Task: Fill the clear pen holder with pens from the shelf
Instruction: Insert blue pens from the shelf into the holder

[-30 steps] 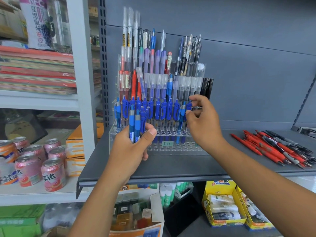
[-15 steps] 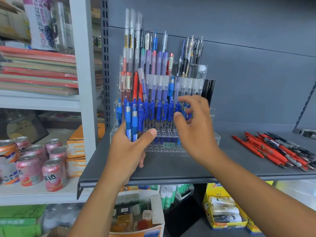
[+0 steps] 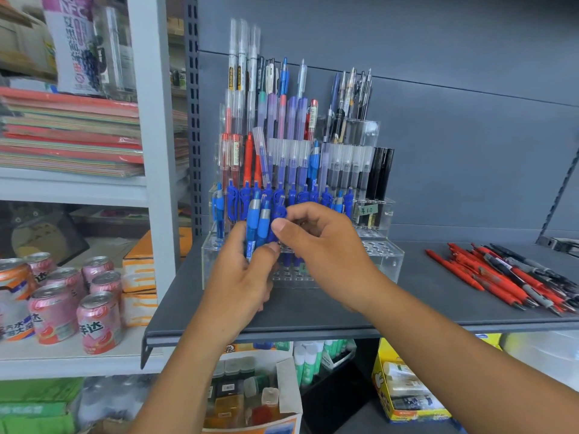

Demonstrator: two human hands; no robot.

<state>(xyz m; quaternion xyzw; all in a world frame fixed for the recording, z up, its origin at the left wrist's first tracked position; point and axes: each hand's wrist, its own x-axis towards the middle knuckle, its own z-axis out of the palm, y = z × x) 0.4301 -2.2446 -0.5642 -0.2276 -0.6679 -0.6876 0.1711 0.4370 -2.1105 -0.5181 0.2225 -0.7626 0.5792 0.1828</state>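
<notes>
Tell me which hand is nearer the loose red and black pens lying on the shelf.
Right. The right hand pinches the blue pens, left of the loose pens; the left hand grips them, farther left.

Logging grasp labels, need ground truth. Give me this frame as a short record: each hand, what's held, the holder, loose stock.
left hand: grips a bunch of blue pens upright, in front of the holder
right hand: thumb and fingers pinch a pen at the top of that bunch
clear pen holder: tiered, on the grey shelf; back tiers packed, front holes on its right side empty
loose pens: red and black, lying on the shelf right of the holder, apart from it
</notes>
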